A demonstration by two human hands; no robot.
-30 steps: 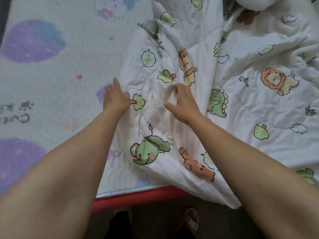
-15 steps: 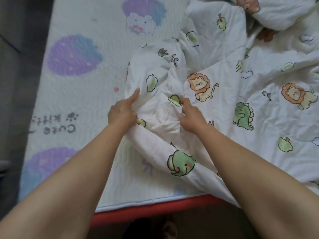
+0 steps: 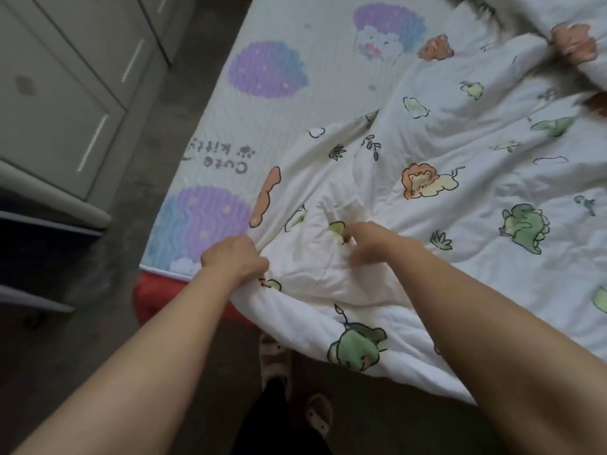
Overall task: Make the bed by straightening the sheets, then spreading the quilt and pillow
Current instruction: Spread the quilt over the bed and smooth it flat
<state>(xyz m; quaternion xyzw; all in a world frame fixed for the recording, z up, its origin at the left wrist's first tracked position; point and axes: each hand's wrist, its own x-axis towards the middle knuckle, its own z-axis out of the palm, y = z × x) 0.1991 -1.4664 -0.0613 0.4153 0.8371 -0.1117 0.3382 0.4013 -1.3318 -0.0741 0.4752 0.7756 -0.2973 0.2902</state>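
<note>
A white quilt (image 3: pixel 466 224) printed with lions, dinosaurs and trees lies rumpled over the right part of the bed, its near edge hanging over the bed's foot. My left hand (image 3: pixel 235 257) is clenched on the quilt's bunched near-left edge. My right hand (image 3: pixel 374 243), slightly blurred, pinches a fold of the same quilt a little to the right. The bedsheet (image 3: pixel 272 133), pale with purple blobs and "Cute Kitty" lettering, lies flat and uncovered on the left. A pillow (image 3: pixel 578 31) in matching print shows at the top right corner.
A red bed base (image 3: pixel 151 300) shows under the mattress corner. A grey cabinet with drawers (image 3: pixel 59 93) stands to the left across a strip of dark floor. My feet in slippers (image 3: pixel 276 359) stand at the bed's foot.
Both hands have pulled the quilt's edge toward the foot of the bed, and it now hangs over the edge. The view has swung left, bringing the cabinet and floor into sight.
</note>
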